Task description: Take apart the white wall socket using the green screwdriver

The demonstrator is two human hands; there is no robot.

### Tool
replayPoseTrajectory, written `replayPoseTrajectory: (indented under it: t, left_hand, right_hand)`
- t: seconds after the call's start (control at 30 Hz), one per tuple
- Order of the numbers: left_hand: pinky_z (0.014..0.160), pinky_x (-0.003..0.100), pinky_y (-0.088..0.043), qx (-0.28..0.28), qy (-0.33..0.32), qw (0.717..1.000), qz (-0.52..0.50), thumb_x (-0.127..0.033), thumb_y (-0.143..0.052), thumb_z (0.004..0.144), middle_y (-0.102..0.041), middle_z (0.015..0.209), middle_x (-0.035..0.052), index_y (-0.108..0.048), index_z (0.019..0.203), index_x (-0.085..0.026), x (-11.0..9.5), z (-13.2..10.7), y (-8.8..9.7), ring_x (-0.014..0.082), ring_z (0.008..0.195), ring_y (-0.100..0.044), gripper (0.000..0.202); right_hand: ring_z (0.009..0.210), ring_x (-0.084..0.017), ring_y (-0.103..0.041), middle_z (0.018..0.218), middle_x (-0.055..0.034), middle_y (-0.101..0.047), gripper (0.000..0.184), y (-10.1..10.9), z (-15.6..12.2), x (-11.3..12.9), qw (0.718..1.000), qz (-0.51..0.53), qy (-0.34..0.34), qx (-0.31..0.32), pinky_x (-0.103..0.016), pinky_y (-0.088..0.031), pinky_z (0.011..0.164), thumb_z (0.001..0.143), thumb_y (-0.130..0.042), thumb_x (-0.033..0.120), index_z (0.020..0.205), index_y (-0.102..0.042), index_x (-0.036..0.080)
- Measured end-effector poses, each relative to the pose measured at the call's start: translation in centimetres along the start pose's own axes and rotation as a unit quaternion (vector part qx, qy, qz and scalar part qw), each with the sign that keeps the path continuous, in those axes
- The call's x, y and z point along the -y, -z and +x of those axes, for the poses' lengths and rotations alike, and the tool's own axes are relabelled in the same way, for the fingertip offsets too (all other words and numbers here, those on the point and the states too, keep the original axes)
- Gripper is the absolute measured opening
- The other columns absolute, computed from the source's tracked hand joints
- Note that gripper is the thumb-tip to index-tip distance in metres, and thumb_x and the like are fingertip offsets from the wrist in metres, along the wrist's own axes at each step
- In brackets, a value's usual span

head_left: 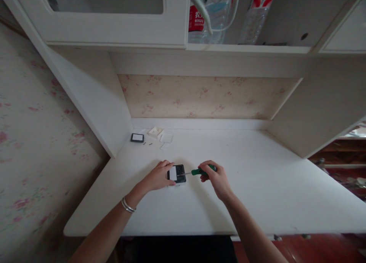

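Observation:
My left hand (158, 175) grips a small square device (181, 169) at its left side, thumb below and fingers above. The device has a dark face with a white panel (172, 173) on its left half and a pale base. In my right hand (215, 178) is a screwdriver (197, 172) with a green handle, held almost level. Its thin metal shaft points left, and the tip lies over the device's dark half. Whether the tip sits in a screw is too small to tell.
Behind my left hand lie a black-framed piece with a white face (137, 137), an open whitish box (155, 132), a clear flat piece (166, 138) and two tiny dark bits. The white desk (257, 194) runs below a shelf (248, 48) holding plastic bottles (251, 26). A side panel (94, 103) stands left.

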State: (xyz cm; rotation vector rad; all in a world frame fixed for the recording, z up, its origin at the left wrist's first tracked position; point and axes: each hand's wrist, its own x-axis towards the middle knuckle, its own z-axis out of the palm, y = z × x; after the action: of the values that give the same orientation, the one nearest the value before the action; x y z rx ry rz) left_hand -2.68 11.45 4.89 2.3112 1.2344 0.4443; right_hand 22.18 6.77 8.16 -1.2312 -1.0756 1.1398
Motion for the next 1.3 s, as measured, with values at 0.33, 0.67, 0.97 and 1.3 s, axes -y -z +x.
replayPoseTrajectory:
  t: [0.33,0.67,0.97,1.3]
  left_hand:
    - [0.087,0.031,-0.043,0.044,-0.014,0.999,0.025,-0.036,-0.077,0.057,-0.051,0.101,0.0020,-0.063,0.104,-0.027,-0.1,1.1,0.7,0.0238,0.097,-0.052,0.050]
    - [0.086,0.029,-0.043,0.098,-0.034,0.994,0.045,-0.038,-0.077,0.054,-0.055,0.107,0.0025,-0.065,0.106,-0.028,0.3,2.6,1.7,0.0242,0.098,-0.055,0.055]
    - [0.084,0.028,-0.043,0.093,-0.028,0.993,0.068,-0.036,-0.079,0.054,-0.057,0.104,0.0020,-0.065,0.105,-0.027,0.3,2.8,1.9,0.0238,0.095,-0.056,0.054]
    - [0.083,0.025,-0.042,0.119,-0.015,0.986,0.117,-0.038,-0.074,0.060,-0.059,0.104,0.0016,-0.063,0.105,-0.025,-1.5,2.6,2.8,0.0211,0.094,-0.057,0.048]
  right_hand:
    - [0.084,-0.020,-0.061,0.090,-0.0072,-0.065,0.024,1.3,-2.0,-4.2,0.990,0.133,-0.052,0.003,-0.031,-0.054,0.069,0.075,-0.068,0.040,0.079,-0.069,0.017]
    - [0.071,-0.018,-0.061,0.083,-0.0048,-0.065,0.017,1.4,-3.0,-1.9,0.987,-0.071,0.112,0.087,-0.031,-0.050,0.069,0.081,-0.062,0.035,0.082,-0.068,0.019]
    - [0.091,-0.021,-0.060,0.097,-0.0068,-0.065,0.025,2.2,-1.9,-5.1,0.992,0.106,-0.030,0.062,-0.036,-0.051,0.084,0.078,-0.066,0.040,0.087,-0.070,0.017]
    - [0.093,-0.020,-0.059,0.096,-0.0061,-0.065,0.024,1.7,-1.8,-7.8,0.969,0.226,-0.105,0.008,-0.029,-0.053,0.081,0.075,-0.070,0.039,0.082,-0.071,0.017]
